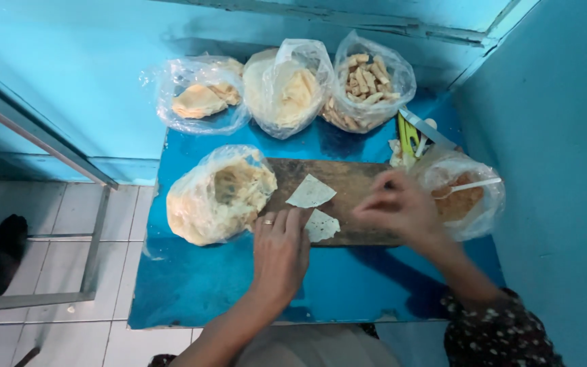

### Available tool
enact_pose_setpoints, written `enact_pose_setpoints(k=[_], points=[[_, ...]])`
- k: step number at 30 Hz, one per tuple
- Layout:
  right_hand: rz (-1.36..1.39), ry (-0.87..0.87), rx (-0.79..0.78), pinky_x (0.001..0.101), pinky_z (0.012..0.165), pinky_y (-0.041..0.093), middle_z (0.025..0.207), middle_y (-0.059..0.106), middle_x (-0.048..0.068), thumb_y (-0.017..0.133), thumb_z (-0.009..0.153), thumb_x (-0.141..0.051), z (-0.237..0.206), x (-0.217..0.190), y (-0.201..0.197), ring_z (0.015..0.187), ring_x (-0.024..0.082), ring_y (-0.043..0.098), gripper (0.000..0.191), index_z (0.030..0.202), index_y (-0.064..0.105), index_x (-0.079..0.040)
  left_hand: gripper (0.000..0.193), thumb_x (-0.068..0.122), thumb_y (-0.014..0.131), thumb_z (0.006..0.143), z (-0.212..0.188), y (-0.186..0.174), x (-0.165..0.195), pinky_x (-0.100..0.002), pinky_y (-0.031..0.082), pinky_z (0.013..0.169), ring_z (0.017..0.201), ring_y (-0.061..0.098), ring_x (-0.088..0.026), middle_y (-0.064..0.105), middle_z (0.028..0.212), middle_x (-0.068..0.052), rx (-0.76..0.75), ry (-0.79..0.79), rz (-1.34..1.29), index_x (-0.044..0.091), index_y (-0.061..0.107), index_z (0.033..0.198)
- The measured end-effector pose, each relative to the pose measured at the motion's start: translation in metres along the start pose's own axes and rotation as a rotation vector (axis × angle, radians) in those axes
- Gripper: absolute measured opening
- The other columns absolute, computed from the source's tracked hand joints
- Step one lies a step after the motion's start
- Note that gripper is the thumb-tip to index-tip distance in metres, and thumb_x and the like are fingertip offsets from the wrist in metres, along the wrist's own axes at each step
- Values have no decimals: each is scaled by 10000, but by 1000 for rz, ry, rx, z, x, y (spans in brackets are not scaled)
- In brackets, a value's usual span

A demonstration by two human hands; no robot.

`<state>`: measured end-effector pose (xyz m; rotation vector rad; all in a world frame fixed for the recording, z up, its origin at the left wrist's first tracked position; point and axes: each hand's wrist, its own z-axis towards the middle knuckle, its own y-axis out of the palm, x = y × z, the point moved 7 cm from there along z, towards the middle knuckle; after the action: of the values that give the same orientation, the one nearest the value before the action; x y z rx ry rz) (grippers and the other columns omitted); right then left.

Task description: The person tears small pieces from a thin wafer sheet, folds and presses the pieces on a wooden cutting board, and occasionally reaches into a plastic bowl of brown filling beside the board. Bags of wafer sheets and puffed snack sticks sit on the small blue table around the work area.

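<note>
My left hand (280,250) lies flat at the near edge of a brown wooden board (354,182), its fingertips on a pale triangular dough sheet (322,225). A second pale dough sheet (311,192) lies on the board just above it. My right hand (395,207) hovers over the board's right end, fingers curled and blurred, beside a clear bag of brownish filling (461,197) with a white spoon (470,185) in it. I cannot tell whether the right hand holds anything.
The board sits on a small blue table (191,285). A bag of stacked pale sheets (219,195) is left of the board. At the back stand three clear bags (202,95) (287,85) (371,81), one with fried sticks. Green utensils (407,136) lie at right. Blue walls close in; tiled floor lies left.
</note>
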<state>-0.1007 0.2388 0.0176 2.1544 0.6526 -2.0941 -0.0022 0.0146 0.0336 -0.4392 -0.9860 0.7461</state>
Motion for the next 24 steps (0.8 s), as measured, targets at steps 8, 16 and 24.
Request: enact_pose_setpoints(k=[8, 16, 24], points=[[-543, -552, -168, 326, 770, 620, 984, 771, 88, 789, 875, -57, -14, -33, 91, 908, 212, 778, 264, 1093, 641, -52, 278, 123, 716, 873, -1, -1, 0, -492, 417, 917, 1014, 552, -361, 616, 1017, -141, 11, -9, 79, 35, 644, 1127], [-981, -1066, -71, 399, 785, 548, 1164, 737, 99, 737, 868, -83, -52, -54, 96, 1077, 285, 730, 288, 1136, 648, -26, 219, 157, 734, 823, -3, -8, 3, -555, 353, 1027, 1103, 512, -383, 567, 1166, -178, -13, -5, 169, 11, 652, 964], [-547, -548, -1, 383, 892, 559, 1192, 756, 77, 752, 874, -94, -30, -49, 52, 1094, 257, 734, 357, 1211, 644, -57, 195, 102, 665, 832, -7, -5, 8, -614, 322, 1019, 1119, 500, -422, 539, 1189, -216, -43, -5, 238, -21, 652, 983]])
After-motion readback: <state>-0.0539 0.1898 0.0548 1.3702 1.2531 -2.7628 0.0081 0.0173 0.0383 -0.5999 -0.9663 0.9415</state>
